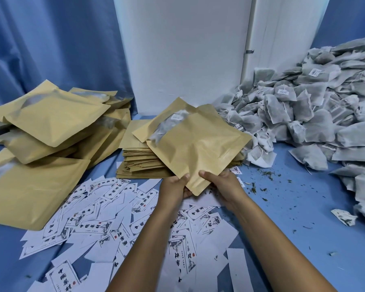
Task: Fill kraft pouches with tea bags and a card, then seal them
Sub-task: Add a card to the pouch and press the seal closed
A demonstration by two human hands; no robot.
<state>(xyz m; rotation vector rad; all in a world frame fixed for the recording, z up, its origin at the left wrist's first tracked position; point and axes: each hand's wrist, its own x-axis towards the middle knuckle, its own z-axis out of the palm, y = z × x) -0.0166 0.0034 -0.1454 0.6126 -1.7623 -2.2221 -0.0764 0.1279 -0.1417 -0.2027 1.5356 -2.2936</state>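
Both hands are on one tan kraft paper pouch (195, 144), centre of frame, held tilted with its near corner pointing down toward the camera. Left hand (175, 189) pinches the lower left edge of that corner, thumb on top, fingers (187, 193) curled under. Right hand (224, 186) grips the lower right edge the same way (its fingers are hidden behind the paper, only the thumb side shows). The pouch's clear window faces up at its far side, with a grey mesh tea bag (169, 125) visible through it.

Just behind the held pouch, a flat stack of empty kraft pouches (137, 161) sits on the blue bench surface (293, 218). Left of frame: a loose heap of bulging filled kraft pouches (49, 131), overlapping each other. Right of frame, running to the upper right: a large pile of grey mesh tea bags with strings and small paper tags (325, 106).

Lower centre and lower left: scattered white printed cards with black characters and red stamps (97, 220), lying under both forearms. Loose green tea crumbs (266, 175) are spread on the bench right of the hands. Blue curtain (51, 43) upper left, white panel (183, 49) top centre.
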